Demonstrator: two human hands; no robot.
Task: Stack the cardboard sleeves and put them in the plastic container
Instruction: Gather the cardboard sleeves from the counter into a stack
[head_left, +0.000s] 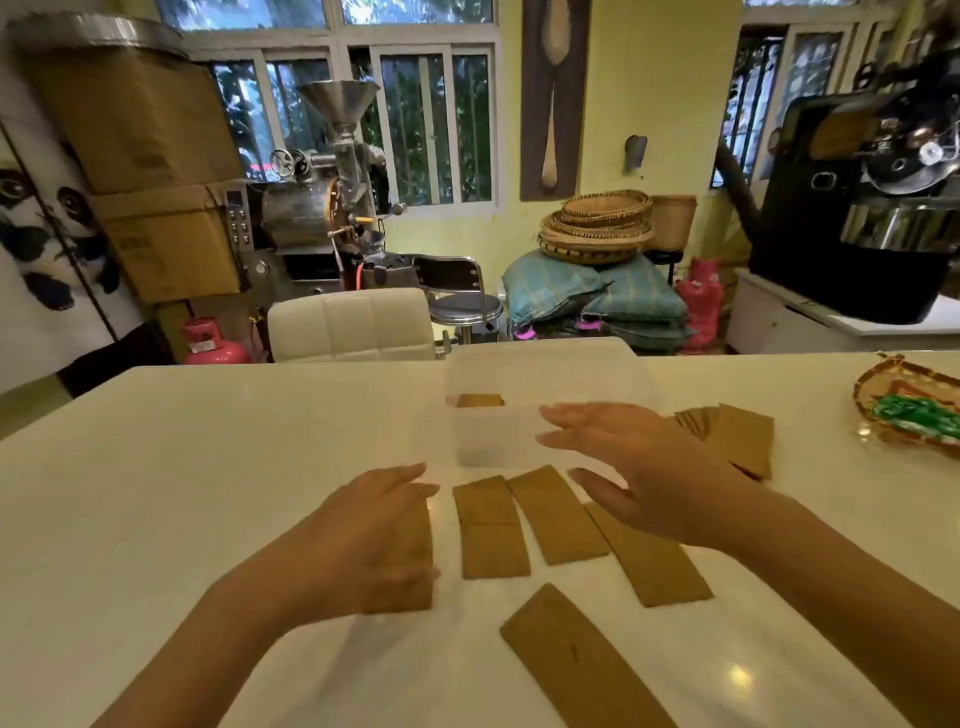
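Several flat brown cardboard sleeves lie on the white table: one pair (492, 527), one (557, 514), one (649, 558) and a long one (576, 660) nearest me. More sleeves (737, 436) are fanned at the right. The clear plastic container (545, 374) stands behind them with a sleeve (479, 400) inside. My left hand (379, 535) hovers open, palm down, over a sleeve at the left, mostly hiding it. My right hand (639, 467) is open with fingers spread, just in front of the container and above the sleeves, holding nothing.
A woven basket (883, 384) with a green packet (919, 418) sits at the table's right edge. A white chair (353, 325) stands behind the table. Coffee roasters, cardboard boxes, sacks and gas cylinders fill the room beyond.
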